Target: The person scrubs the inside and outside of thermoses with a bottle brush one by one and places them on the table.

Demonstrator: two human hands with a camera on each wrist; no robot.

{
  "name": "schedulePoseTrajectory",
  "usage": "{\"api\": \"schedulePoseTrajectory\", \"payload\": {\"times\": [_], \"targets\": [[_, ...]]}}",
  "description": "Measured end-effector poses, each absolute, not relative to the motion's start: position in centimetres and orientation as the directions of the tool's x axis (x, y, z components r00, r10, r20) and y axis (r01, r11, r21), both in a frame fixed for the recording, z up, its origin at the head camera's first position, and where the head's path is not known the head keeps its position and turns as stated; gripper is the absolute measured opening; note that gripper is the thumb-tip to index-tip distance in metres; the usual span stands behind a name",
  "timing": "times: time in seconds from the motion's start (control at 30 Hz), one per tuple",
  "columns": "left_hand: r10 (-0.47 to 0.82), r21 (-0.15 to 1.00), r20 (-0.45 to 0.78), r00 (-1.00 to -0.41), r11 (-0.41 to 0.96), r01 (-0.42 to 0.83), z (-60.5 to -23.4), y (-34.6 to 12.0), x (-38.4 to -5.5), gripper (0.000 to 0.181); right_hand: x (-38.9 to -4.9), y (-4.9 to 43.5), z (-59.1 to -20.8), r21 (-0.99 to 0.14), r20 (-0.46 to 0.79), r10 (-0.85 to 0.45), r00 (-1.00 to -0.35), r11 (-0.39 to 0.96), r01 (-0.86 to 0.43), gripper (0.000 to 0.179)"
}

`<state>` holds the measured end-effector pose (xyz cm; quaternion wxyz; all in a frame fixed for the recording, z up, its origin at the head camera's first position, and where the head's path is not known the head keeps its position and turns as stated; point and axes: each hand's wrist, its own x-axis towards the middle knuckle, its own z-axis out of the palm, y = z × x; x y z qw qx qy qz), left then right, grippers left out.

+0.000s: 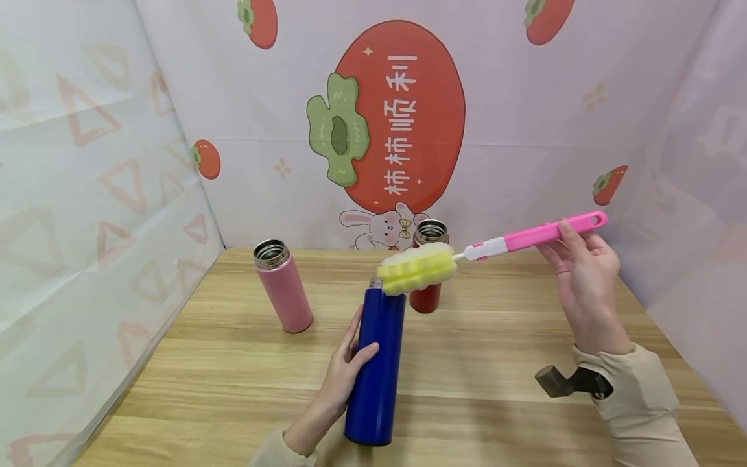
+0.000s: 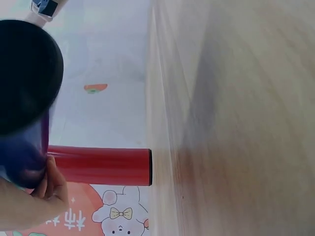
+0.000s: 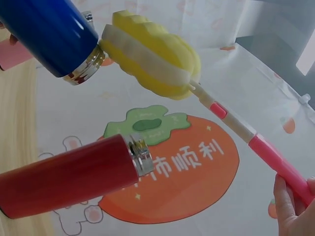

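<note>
My left hand [image 1: 344,370] grips a tall blue thermos bottle [image 1: 376,370] round its side and holds it tilted above the table. In the left wrist view the bottle's dark base [image 2: 27,73] faces the camera. My right hand [image 1: 586,279] pinches the pink handle of a bottle brush [image 1: 531,235]. Its yellow and white sponge head [image 3: 152,56] is at the blue bottle's mouth [image 3: 88,66], outside the opening as far as the right wrist view shows. Behind it stands a red thermos bottle [image 3: 69,174], partly hidden by the sponge in the head view.
A pink thermos bottle [image 1: 284,285], open at the top, stands at the left on the wooden table [image 1: 233,389]. Printed cloth walls [image 1: 508,130] with persimmons and a rabbit enclose the back and sides. A dark wrist-worn device [image 1: 572,383] sticks out from the right sleeve.
</note>
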<state>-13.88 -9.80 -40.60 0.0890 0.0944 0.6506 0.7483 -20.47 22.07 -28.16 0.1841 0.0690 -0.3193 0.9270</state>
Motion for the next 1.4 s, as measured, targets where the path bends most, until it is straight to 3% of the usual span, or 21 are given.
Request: {"api": "schedulePoseTrajectory", "payload": {"times": [0.4,0.8,1.4], "targets": [[0.349,0.969,0.095,-0.932,-0.248,0.006,-40.3,-10.2,-14.0,0.054,-20.3,22.5,-28.7,-0.587,0.228,0.190,-0.955,-0.756,-0.290,0.010],[0.302,0.945,0.089,-0.949,-0.327,-0.016,-40.0,-10.0,-14.6,0.053,-19.1,22.2,-30.4,-0.714,0.196,0.018,-0.980,-0.682,-0.156,0.011],[0.268,0.929,0.080,-0.960,-0.368,-0.025,-39.7,-10.3,-14.9,0.053,-18.5,22.0,-32.5,-0.797,0.267,-0.220,-0.938,-0.598,-0.087,0.025]]}}
